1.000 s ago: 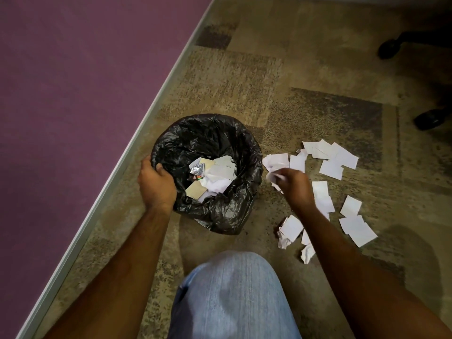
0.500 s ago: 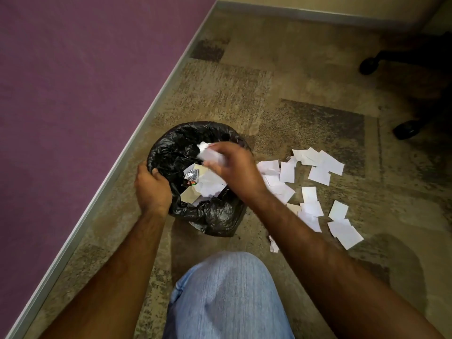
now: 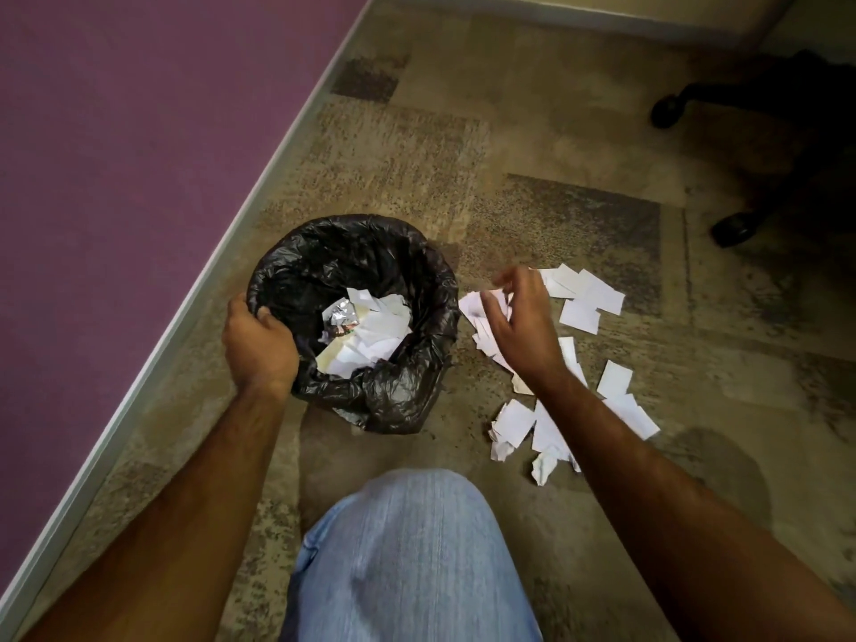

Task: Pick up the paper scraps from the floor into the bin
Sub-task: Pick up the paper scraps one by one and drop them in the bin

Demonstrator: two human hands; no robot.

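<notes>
- The left hand point(image 3: 259, 347) grips the near-left rim of the bin point(image 3: 407, 391), at about eight o'clock on its round mouth, with its fingers curled over the black liner. It looks to be steadying the bin.
- The bin stands on the floor point(image 3: 579, 215) close to the purple wall point(image 3: 139, 132). Inside it lie white paper pieces and a crumpled bit of silvery foil point(image 3: 340, 317).
- The right hand point(image 3: 519, 326) hovers just right of the bin, at about three o'clock from it. Its fingers are loosely spread and pointing down, and I see nothing held in them, though the fingertips are a little blurred.
- The paper scraps point(image 3: 579, 312) lie scattered on the floor under and beyond that hand. The patch runs roughly from twelve o'clock to six o'clock, from the far pieces down to a crumpled one point(image 3: 544, 465) near the knee point(image 3: 407, 549).
- The right hand is much the nearer one. I judge that it need only drop straight down to pinch the pieces below it, then swing left towards nine o'clock to reach the bin.
- The scraps look flat and thin, so I expect several would have to be gathered together rather than lifted singly.
- I can read no brand, label or writing on the scraps, the liner or the foil.
</notes>
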